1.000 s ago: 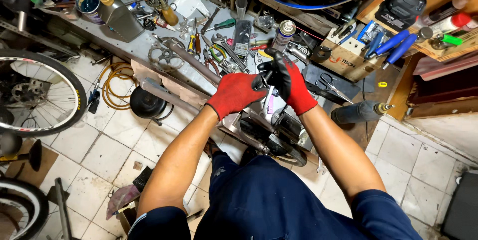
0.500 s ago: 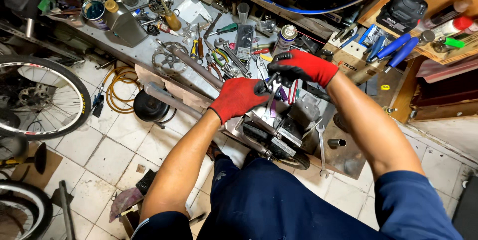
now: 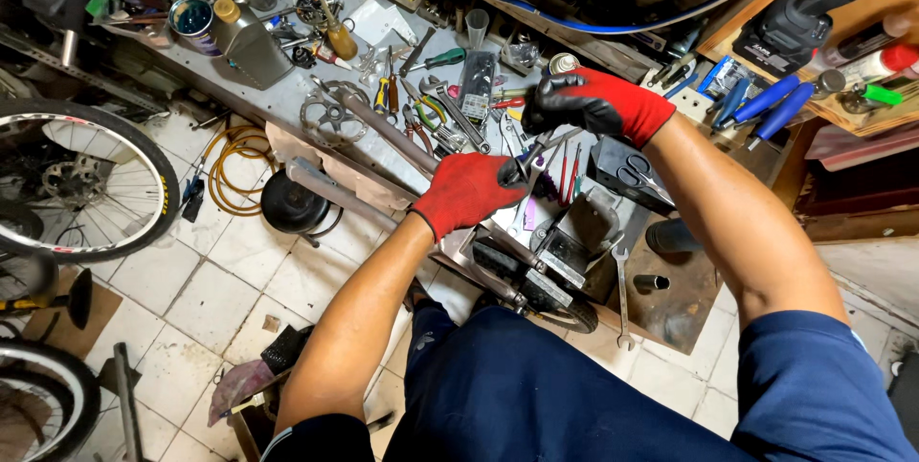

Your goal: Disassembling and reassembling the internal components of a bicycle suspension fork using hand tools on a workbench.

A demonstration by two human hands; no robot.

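I see the left hand [image 3: 469, 192], in a red and black glove, closed as a fist around the handles of a pair of metal pliers [image 3: 541, 154]. The pliers sit above the black bench vise [image 3: 536, 270], and their thin jaws point up and to the right, toward the right hand [image 3: 589, 103]. The right hand, in the same kind of glove, is higher than the vise and apart from the pliers. Its fingers [image 3: 541, 108] are curled together; I cannot tell if they pinch some small thing, because the black fingertips hide it. Just right of the vise lies a black box with scissors [image 3: 627, 175]. Left of the vise, on the grey workbench [image 3: 287, 98], lie a metal chainring [image 3: 330, 115] and several hand tools. Below the vise hangs a spanner [image 3: 622, 294].
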